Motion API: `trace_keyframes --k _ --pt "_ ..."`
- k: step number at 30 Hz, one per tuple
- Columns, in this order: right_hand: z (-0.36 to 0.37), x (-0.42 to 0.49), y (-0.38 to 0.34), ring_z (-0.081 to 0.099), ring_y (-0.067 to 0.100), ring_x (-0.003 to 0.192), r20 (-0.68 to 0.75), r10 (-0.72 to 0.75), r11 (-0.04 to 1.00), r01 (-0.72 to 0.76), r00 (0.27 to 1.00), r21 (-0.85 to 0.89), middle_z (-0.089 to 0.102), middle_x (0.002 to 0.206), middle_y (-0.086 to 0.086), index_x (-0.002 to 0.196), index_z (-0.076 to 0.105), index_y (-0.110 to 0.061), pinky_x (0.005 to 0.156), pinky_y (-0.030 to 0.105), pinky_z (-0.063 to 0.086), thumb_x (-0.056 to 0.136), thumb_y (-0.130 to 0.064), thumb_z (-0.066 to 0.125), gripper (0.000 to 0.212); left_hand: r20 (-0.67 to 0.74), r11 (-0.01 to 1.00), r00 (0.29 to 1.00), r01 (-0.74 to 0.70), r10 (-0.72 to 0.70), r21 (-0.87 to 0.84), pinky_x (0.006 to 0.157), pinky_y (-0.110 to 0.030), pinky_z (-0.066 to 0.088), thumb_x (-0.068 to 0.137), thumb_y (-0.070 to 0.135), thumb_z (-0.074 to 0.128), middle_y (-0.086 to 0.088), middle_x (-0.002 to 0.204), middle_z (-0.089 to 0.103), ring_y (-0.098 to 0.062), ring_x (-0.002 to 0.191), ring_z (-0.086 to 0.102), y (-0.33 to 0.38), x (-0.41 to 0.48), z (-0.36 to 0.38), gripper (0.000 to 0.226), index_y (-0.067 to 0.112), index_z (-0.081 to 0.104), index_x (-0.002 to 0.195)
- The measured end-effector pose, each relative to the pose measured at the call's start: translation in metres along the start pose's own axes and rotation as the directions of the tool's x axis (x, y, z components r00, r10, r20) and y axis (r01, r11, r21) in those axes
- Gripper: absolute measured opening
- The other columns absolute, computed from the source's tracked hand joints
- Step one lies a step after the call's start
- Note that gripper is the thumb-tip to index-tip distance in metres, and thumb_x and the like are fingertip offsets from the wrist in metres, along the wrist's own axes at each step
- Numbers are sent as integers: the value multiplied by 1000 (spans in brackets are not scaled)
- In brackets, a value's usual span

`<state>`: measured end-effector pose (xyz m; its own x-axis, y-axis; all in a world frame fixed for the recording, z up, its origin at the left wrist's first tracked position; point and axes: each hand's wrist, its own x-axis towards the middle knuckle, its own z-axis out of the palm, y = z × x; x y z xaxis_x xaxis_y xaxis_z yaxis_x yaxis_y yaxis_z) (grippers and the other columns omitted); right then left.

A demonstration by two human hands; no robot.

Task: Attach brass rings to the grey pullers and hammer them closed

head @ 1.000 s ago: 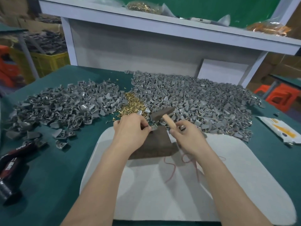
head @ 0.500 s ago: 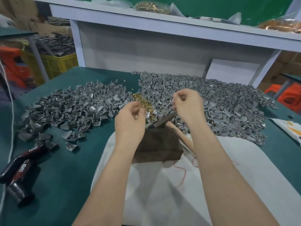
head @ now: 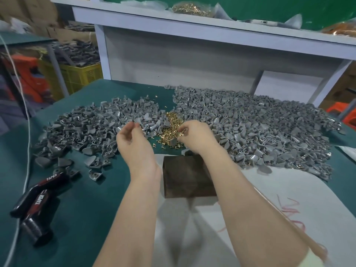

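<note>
Two puller heaps [head: 92, 130], one brass pile [head: 170, 128] (small), one block [head: 185, 176], two hands [head: 133, 139].

The green-topped table [head: 92, 209] carries two broad heaps of grey pullers [head: 260, 128], left and right, with a small pile of brass rings [head: 169, 130] between them. A white pad [head: 289, 199] lies near the front edge, and a black tool [head: 38, 199], perhaps a tape gun, lies at the left.

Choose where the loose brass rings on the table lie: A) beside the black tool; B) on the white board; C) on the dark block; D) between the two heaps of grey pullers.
D: the brass rings lie in the gap between the left heap of grey pullers and the right heap of grey pullers.
</note>
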<state>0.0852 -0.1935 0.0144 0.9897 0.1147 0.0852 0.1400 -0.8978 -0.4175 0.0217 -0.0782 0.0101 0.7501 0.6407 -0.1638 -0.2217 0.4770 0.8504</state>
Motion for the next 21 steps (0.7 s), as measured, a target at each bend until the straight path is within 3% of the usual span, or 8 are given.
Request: trace_keyframes --k 3,7,9,11,13,16,20,21 --pt "15 14 -13 59 24 107 77 -29 986 41 997 -162 62 122 4 119 62 -24 89 36 48 88 -22 63 32 -6 1000 1000 1 -1 -5 84 -23 38 96 10 44 2 105 55 -9 96 53 0 0 0 15 19 52 104" --pt "29 22 -19 61 28 99 104 17 966 10 994 -257 64 111 9 111 65 -13 86 39 52 87 -11 58 25 -6 1000 1000 5 -5 0 79 -20 39 95 9 45 3 104 56 -6 87 53 -1 -1 0 16 23 52 97" --pt "22 22 -11 63 24 92 -53 31 994 -37 998 -106 66 105 7 107 64 -12 79 37 55 90 -10 56 19 -1 1000 1000 13 -13 1 78 -20 39 95 10 46 5 102 56 -5 85 53 -1 -1 0 18 26 52 92" --pt "4 22 2 62 16 87 -303 136 983 -91 943 157 64 104 2 105 62 -15 72 24 52 92 -14 55 14 7 1000 1000 15 -15 2 83 -22 39 95 11 46 4 104 56 -8 92 52 -2 -1 1 19 28 52 90" --pt "-16 23 19 56 19 108 -458 271 941 -131 847 313 56 121 5 117 57 -19 88 27 48 91 -15 57 27 11 1000 1000 19 -19 6 85 -23 38 95 11 46 3 108 56 -9 96 51 -2 -2 1 19 28 52 90" --pt "-22 18 30 32 31 132 -368 350 933 -287 862 216 29 149 12 139 41 -31 105 44 36 89 -16 59 54 11 1000 1000 25 -26 3 83 -22 38 95 10 46 2 109 55 -9 95 51 -3 -3 3 20 28 53 90" --pt "-2 17 16 63 22 91 -137 185 981 -174 973 89 59 124 4 122 58 -28 88 43 53 89 -24 61 34 5 1000 1000 24 -24 -4 79 -20 38 95 10 47 3 108 56 -7 94 52 -1 -4 2 20 28 52 90" --pt "4 19 12 63 23 93 -55 185 983 -186 981 -2 61 120 3 119 60 -26 89 44 51 87 -26 62 32 4 1000 1000 24 -24 -2 77 -19 39 95 10 47 3 107 56 -7 93 53 -1 -3 1 20 29 53 90"
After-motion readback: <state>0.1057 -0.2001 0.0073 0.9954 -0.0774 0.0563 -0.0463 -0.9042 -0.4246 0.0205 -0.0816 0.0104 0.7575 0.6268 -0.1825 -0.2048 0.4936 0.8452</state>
